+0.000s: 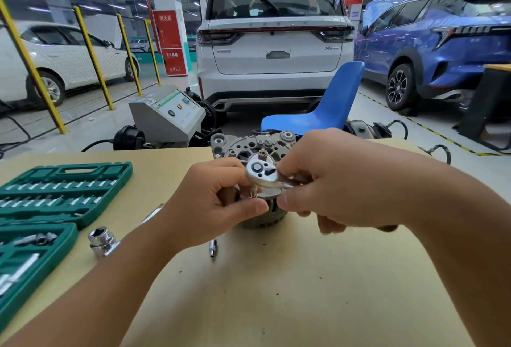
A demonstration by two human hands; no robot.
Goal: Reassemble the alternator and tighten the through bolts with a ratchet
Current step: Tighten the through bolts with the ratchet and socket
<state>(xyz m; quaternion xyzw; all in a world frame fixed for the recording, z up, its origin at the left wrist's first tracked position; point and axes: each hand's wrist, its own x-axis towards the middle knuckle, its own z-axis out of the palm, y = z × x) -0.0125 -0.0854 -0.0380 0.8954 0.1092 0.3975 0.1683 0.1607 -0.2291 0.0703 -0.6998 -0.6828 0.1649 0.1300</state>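
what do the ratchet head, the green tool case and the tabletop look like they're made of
Ratchet head: polished, probably chrome-plated steel, going by its bright mirror-like glints. Green tool case: moulded plastic, matte, with formed slots holding the bits. Tabletop: smooth pale tan board, likely laminate or painted wood; no grain shows, so that stays uncertain.

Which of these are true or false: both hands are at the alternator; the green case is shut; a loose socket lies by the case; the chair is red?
1. Both hands are at the alternator: true; left hand, right hand with the ratchet.
2. The green case is shut: false, it lies open.
3. A loose socket lies by the case: true.
4. The chair is red: false, it is blue.
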